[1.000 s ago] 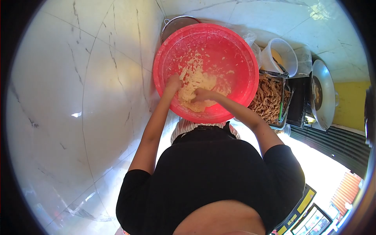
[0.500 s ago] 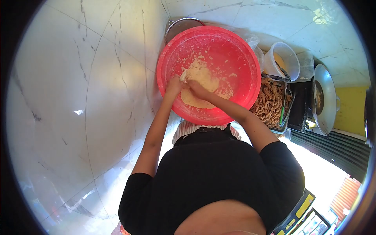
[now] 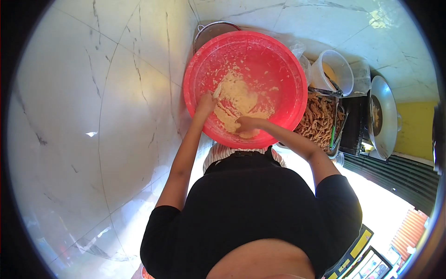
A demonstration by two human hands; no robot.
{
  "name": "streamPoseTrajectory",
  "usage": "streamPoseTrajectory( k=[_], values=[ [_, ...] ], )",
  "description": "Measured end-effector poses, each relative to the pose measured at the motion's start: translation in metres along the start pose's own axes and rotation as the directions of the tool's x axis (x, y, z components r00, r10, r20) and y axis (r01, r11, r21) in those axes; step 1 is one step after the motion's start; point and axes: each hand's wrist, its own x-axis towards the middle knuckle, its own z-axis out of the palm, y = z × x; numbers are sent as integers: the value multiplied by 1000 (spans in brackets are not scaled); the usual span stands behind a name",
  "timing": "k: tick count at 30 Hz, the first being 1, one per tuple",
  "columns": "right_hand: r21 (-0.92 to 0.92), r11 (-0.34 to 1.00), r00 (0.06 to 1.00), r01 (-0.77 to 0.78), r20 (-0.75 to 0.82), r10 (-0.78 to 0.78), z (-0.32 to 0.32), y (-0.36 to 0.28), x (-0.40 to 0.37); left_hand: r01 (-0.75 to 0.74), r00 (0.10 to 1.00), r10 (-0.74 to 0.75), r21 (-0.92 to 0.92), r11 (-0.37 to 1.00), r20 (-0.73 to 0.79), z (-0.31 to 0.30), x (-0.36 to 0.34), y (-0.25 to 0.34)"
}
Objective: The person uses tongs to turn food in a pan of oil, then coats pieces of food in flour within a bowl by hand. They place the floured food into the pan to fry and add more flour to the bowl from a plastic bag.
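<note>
A big red basin [image 3: 285, 104] holds a patch of pale yellow flour [image 3: 239, 95], loose and clumped, with crumbs stuck to its walls. At the left of the flour, my left hand [image 3: 206, 103] is closed around a pale, flour-coated strip [image 3: 217, 90] that pokes out past the fingers. My right hand [image 3: 248, 124] is lower in the basin, near the side closest to my body. Its fingers are curled down into the flour, with the tips buried. The two hands are apart.
Right of the basin lies a tray of brown fried strips [image 3: 318, 118] with a green-handled tool [image 3: 332, 135]. Beyond are a clear plastic tub [image 3: 337, 69] and a large metal wok [image 3: 388, 118]. A metal-rimmed pot [image 3: 209, 35] stands behind the basin; tiled wall [image 3: 69, 116] rises left.
My right hand has moved away from my left hand, toward me and to the right, down into the flour. The near flour looks more broken up. My left hand stays put with the strip.
</note>
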Motion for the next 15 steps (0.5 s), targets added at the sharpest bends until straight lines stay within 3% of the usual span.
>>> streamPoseTrajectory(
  k=[4, 6, 7, 9, 10, 11, 12, 14, 15],
  values=[
    [218, 968, 986, -121, 142, 91, -49, -16, -32, 15, 996, -36, 260, 965, 77, 15, 12, -17],
    [-51, 995, 992, 84, -93, -88, -55, 8, -29, 30, 994, -67, 371, 928, 89, 23, 11, -19],
    [-49, 995, 992, 85, -93, -89, -56, 26, -22, 9, 987, -70, 383, 924, 147, 27, 9, -16],
    [-293, 955, 882, -36, -458, -107, -54, 66, -6, -12, 977, -73, 395, 919, 200, 46, 13, -25],
    [-295, 955, 881, -35, -460, -109, -57, 74, -4, -99, 975, 7, 404, 909, 223, 73, 23, -48],
    [43, 998, 904, -38, -424, 53, -61, 81, -4, -186, 965, 87, 412, 892, 247, 90, 29, -59],
    [375, 925, 923, -57, -334, 192, -63, 89, -3, -187, 965, 89, 414, 891, 245, 92, 24, -47],
    [338, 941, 905, 22, -407, 125, -59, 112, 5, -36, 974, -22, 249, 968, 226, 94, 1, -6],
    [295, 951, 879, 96, -473, 58, -57, 120, 7, -41, 973, -18, 251, 967, 229, 95, -7, 9]
  ],
)
